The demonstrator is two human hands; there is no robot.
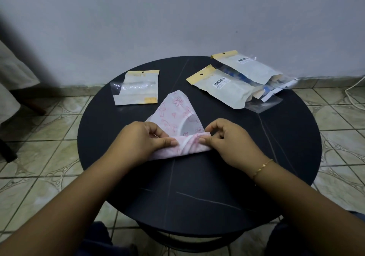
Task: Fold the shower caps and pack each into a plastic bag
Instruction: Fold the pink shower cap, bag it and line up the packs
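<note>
A pink flower-print shower cap [173,111] lies in a wedge shape on the round black table [197,176], its near edge rolled over into a band. My left hand [138,139] pinches the left end of that rolled band between thumb and fingers. My right hand [227,137] pinches its right end. An empty plastic bag with a yellow header [136,87] lies flat behind the cap at the left. Two filled plastic bags [227,87] [254,68] lie at the back right, one overlapping the other.
The table stands against a pale wall over a tiled floor [39,147]. A pale cloth-covered object [11,78] stands at the far left. A white cable [353,93] runs along the floor at the right. My knees show under the table's near edge.
</note>
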